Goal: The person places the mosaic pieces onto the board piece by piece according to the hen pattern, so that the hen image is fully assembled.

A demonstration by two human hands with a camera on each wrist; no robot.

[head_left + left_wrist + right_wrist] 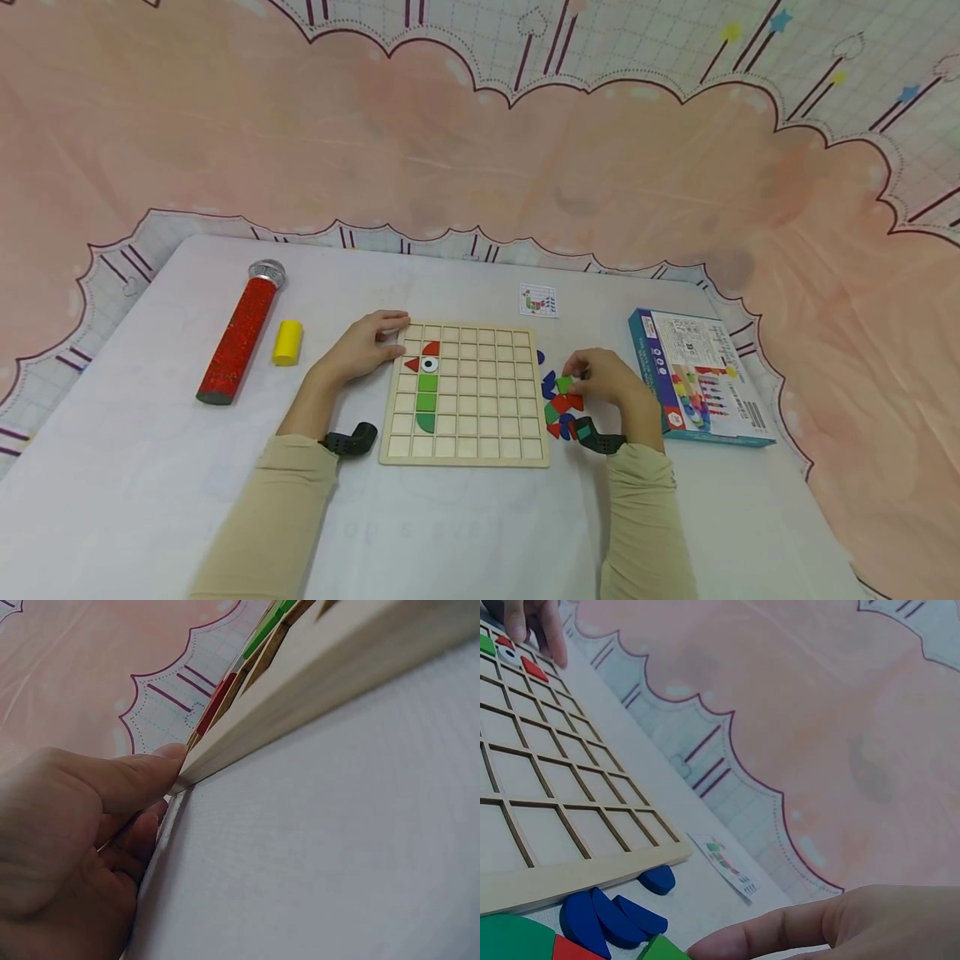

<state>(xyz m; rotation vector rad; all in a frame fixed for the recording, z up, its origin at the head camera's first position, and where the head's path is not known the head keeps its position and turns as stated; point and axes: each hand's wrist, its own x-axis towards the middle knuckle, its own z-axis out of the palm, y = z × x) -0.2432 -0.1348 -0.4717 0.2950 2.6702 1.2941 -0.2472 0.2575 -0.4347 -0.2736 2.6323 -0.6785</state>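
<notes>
Up high on the near side, here's the head camera, looking forward and down, far enough back to catch the whole board [468, 386] and much of the tabletop [465, 533]! Down low, the left wrist view sits tight by the board's side, tilted, peering along its edge. And the right wrist, close over the pieces [618, 923], faces leftward across the board, sharing the card [724, 867] with the head view!

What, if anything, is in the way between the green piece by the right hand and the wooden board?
A few blue pieces lie on the table between the green piece at the right hand and the wooden board. They look flat, so the piece could probably pass over them.
</notes>
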